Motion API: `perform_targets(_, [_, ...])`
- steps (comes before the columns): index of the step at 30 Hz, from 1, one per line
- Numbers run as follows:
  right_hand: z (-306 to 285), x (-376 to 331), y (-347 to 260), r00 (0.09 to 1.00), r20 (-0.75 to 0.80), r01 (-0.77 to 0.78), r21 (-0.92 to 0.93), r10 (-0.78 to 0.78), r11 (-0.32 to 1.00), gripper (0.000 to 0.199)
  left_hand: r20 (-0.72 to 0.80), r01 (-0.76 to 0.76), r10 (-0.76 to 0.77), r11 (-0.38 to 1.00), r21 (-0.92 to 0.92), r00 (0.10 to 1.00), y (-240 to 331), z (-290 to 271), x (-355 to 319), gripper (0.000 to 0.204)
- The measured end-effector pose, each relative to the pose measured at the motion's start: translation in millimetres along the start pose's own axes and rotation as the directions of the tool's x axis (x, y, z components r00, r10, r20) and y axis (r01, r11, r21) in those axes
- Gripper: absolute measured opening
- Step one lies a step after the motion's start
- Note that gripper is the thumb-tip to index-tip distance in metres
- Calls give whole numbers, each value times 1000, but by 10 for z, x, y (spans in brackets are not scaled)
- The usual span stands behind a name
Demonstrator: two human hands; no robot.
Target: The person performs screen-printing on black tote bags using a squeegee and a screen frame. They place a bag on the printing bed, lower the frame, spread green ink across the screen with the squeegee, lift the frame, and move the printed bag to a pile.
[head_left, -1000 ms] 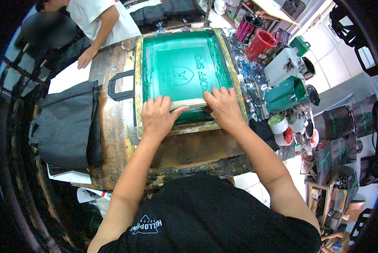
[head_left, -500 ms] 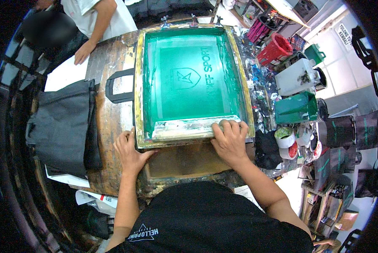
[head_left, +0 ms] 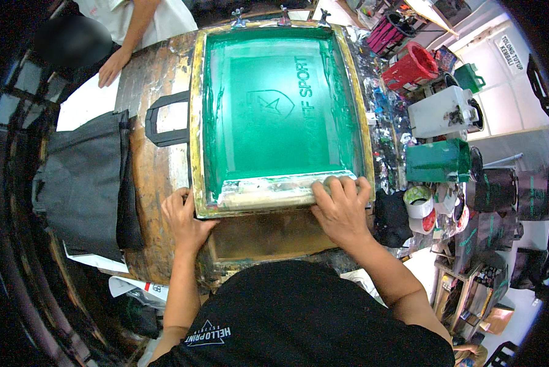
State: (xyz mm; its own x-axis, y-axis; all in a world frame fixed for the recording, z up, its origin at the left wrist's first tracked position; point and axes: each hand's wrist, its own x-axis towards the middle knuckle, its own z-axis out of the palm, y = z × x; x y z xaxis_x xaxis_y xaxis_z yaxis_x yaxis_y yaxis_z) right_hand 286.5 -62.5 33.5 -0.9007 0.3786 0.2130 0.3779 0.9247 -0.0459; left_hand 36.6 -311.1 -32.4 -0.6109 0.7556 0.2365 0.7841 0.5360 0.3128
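A screen printing frame with a wooden rim and green ink over its mesh lies on the worktable. A shield emblem and lettering show through the ink. Along its near end, inside the rim, rests a pale, paint-smeared bar that looks like a squeegee. My left hand grips the near left corner of the frame, thumb along the front edge. My right hand curls its fingers over the near right edge, beside the bar's right end. From under the frame's left side sticks out a black bag handle.
A pile of black fabric bags lies at the left. Clamps line the frame's far edge. To the right stand a red bucket, a white container, a green container and small ink pots. Another person's hand rests at the far left.
The view has shifted slightly, so the frame's far edge appears higher. Both my hands keep their places on the frame. The other person's hand stays at the table's far left.
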Motion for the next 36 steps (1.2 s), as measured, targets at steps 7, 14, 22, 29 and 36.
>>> perform_targets(7, [-156, 133, -1, 1000, -21, -12, 18, 12, 1000, 42, -68, -3, 1, 999, -33, 998, -21, -43, -36, 80])
perform_targets(14, [-974, 409, -45, 979, -202, 2, -16, -5, 1000, 45, -240, -53, -301, 519, -853, 923, 376, -317, 212, 85])
perform_targets(22, [-1723, 1559, 300, 778, -607, -4, -262, -162, 965, 57, -660, -406, -209, 645, -648, 722, 697, -751, 1161, 86])
perform_targets(29, [-2062, 2010, 455, 917, -396, 38, -14, -40, 999, 72, -103, 243, -246, 969, -42, 964, 284, -7, 518, 112])
perform_targets(36, [-2147, 2265, 632, 884, -456, 105, -28, -106, 994, 77, 162, 352, -316, 881, -315, 935, 306, 93, 632, 89])
